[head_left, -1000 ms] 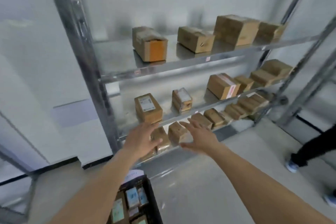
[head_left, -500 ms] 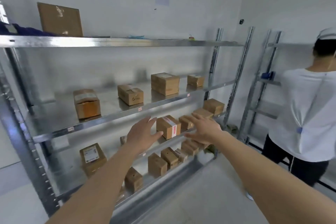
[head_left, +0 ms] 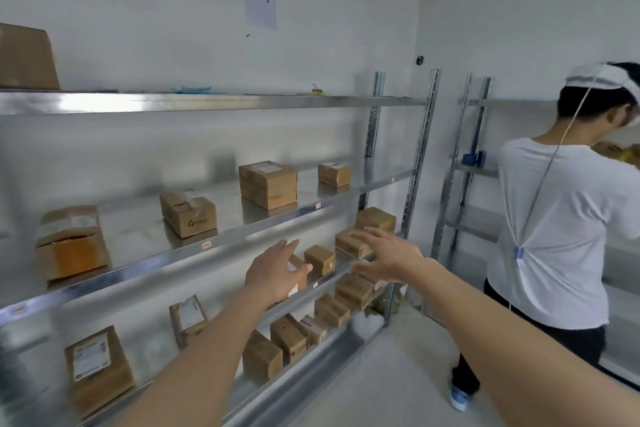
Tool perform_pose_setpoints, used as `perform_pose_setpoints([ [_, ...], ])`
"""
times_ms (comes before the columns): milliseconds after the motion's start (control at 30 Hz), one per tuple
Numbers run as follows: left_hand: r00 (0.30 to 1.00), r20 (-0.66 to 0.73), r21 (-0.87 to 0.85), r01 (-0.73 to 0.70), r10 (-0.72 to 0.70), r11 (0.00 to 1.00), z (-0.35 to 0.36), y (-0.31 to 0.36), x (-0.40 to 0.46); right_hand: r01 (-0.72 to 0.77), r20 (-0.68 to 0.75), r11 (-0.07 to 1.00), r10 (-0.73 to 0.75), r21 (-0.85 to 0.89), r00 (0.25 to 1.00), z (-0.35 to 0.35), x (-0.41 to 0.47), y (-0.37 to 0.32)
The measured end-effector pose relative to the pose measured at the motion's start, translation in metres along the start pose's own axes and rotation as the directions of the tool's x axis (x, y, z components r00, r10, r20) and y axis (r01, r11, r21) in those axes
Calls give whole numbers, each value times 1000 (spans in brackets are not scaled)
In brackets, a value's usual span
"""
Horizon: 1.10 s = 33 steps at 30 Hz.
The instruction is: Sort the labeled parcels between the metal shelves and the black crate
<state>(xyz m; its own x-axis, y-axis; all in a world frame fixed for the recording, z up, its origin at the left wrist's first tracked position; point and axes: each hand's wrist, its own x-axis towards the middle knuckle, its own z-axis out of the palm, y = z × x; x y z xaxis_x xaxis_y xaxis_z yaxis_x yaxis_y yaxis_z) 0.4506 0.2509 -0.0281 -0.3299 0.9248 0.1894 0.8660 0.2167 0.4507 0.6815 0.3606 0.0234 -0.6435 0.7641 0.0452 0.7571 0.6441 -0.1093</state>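
The metal shelves (head_left: 207, 104) fill the left and middle of the head view, with several brown cardboard parcels on three lower levels. My left hand (head_left: 275, 274) reaches forward with fingers spread, in front of a parcel with a white label on the middle level. My right hand (head_left: 388, 258) is stretched out beside it, fingers spread, in front of two parcels (head_left: 375, 220) at the right end of that level. A small parcel (head_left: 320, 259) sits between my hands. Both hands hold nothing. The black crate is out of view.
Another person in a white T-shirt (head_left: 568, 232) stands at the right, facing a second metal rack (head_left: 464, 163). A large flat box (head_left: 27, 57) leans on the top shelf at the left. A paper sheet (head_left: 259, 0) hangs on the wall. Grey floor lies below right.
The view has swung up and to the right; the black crate has dropped out of sight. Both hands stay outstretched and empty, now in front of the middle level's right end.
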Motion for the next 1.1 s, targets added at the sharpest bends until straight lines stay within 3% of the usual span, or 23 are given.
perform_pose_setpoints([
  [433, 989, 18, -52, 145, -144, 988, 75, -40, 174, 98, 164, 995, -92, -28, 982, 32, 207, 69],
  [767, 950, 50, 27, 307, -308, 951, 127, -101, 240, 199, 310, 978, -207, 58, 928, 102, 329, 77],
  [900, 909, 62, 61, 409, -412, 911, 151, -120, 264, 256, 348, 963, -271, 90, 898, 145, 385, 78],
  [1100, 791, 60, -7, 610, -609, 792, 195, -153, 303, 320, 423, 940, -338, 115, 841, 200, 464, 90],
])
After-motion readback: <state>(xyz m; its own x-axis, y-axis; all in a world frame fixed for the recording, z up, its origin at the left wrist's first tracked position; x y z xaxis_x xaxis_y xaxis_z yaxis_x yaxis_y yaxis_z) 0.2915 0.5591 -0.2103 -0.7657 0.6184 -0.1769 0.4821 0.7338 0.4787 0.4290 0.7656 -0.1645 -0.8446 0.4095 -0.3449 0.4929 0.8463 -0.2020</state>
